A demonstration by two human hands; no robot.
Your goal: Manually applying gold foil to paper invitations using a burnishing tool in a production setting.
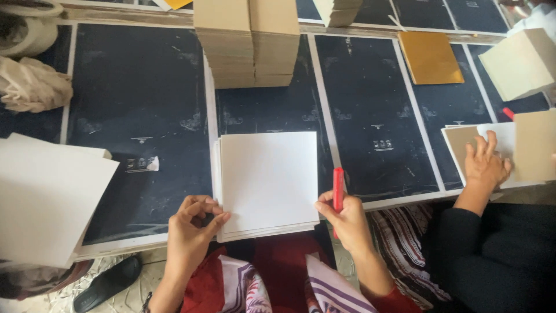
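Left hand (191, 226) pinches the lower-left edge of the white card stack (267, 182), fingers curled on it. Right hand (347, 217) is closed around a red marker (337, 191) held upright, knuckles touching the stack's lower-right edge. The stack lies at the near edge of the counter (139, 104), on the dark printed sheets, squared up; top card looks blank. Progress, as a judgement: early, no mark visible on the top card, whole stack left. Behind it: tall pile of brown boards (246, 40), untouched. Bigger white sheets (46, 197) lie at far left. At right, a co-worker's hand (485, 165) rests flat on separate cards (498, 145); gold sheet (430, 57) beyond.
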